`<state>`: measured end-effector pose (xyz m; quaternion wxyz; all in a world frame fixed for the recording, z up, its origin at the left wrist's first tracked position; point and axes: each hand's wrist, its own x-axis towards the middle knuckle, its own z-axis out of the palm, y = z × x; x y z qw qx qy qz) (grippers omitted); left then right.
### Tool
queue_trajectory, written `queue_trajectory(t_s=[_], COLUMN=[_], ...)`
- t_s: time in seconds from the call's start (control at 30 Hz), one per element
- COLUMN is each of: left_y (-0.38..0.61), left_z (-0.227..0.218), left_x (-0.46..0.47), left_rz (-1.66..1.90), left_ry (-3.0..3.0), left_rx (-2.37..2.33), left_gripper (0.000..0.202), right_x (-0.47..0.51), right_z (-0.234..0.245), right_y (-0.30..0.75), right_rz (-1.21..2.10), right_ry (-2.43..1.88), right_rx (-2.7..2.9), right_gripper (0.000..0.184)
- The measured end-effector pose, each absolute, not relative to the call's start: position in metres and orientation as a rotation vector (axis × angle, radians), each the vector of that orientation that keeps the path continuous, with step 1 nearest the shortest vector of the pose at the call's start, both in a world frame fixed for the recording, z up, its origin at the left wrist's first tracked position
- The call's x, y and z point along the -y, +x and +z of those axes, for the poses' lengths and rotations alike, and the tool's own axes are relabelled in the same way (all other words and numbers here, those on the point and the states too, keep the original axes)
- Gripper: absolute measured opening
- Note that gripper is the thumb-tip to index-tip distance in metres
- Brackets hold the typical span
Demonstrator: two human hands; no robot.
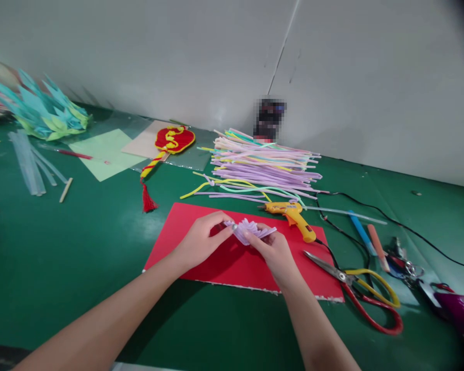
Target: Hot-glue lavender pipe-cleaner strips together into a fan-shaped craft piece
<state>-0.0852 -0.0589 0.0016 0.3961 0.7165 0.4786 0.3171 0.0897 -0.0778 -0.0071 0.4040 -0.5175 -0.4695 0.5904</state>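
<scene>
Both hands hold a small lilac bundle of bent pipe cleaners over a red sheet on the green table. My left hand pinches its left side with fingers closed. My right hand grips its right side from below, fingers curled round it. A yellow glue gun lies just beyond my right hand, partly on the red sheet.
A pile of pastel pipe cleaners lies behind. Scissors with red and yellow handles lie right of the sheet, with a black cable, pens and keys. A red and yellow ornament with tassel, paper sheets, glue sticks and teal paper shapes sit left.
</scene>
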Motion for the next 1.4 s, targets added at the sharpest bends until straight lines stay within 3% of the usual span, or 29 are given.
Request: queue_trajectory(t_s=[0.4,0.63,1.4], left_y=[-0.0865,-0.0862,-0.0860], left_z=[-0.0019,-0.0016,0.0004], left_x=[0.0579,0.0577,0.0591], left_rz=[0.864,0.829,0.796], left_ry=[1.754,1.760,1.684], left_rx=[-1.275,-1.232,-1.170], left_gripper=[0.024,0.014,0.020], right_x=[0.0781,0.0782,0.0796], right_z=[-0.0072,-0.0073,-0.0062], right_y=[0.0888,0.0899,0.0896], right_rz=[1.484,1.490,1.501], right_ry=[-1.318,-1.338,-1.270], right_rx=[1.146,1.162,1.154], right_gripper=[0.027,0.028,0.024])
